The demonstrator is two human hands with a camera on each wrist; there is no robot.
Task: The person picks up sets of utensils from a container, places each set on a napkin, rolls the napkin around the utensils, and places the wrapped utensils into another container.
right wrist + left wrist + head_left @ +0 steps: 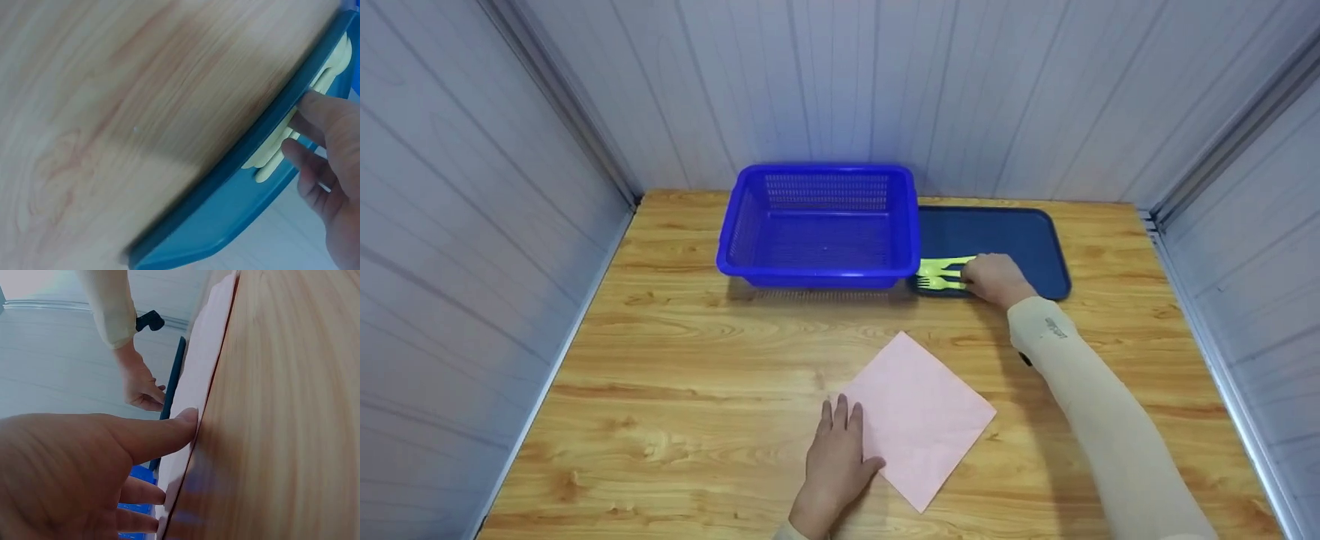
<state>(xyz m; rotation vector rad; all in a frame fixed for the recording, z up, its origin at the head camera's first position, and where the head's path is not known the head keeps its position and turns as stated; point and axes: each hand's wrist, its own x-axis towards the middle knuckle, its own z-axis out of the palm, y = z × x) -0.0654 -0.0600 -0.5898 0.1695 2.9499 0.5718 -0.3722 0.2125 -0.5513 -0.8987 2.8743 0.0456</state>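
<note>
A pink square napkin lies on the table, turned cornerwise. My left hand rests at its left edge with fingers extended; in the left wrist view the thumb touches the napkin's edge. On the dark blue tray, my right hand pinches a cluster of yellow-green plastic cutlery. A fork is nearest the tray's front rim, with other pieces beside it. The right wrist view shows thumb and fingers around the cutlery handles, which lie along the tray.
A blue slotted plastic basket stands left of the tray, its right side overlapping the tray in the head view. White panel walls enclose the wooden table at the back and both sides.
</note>
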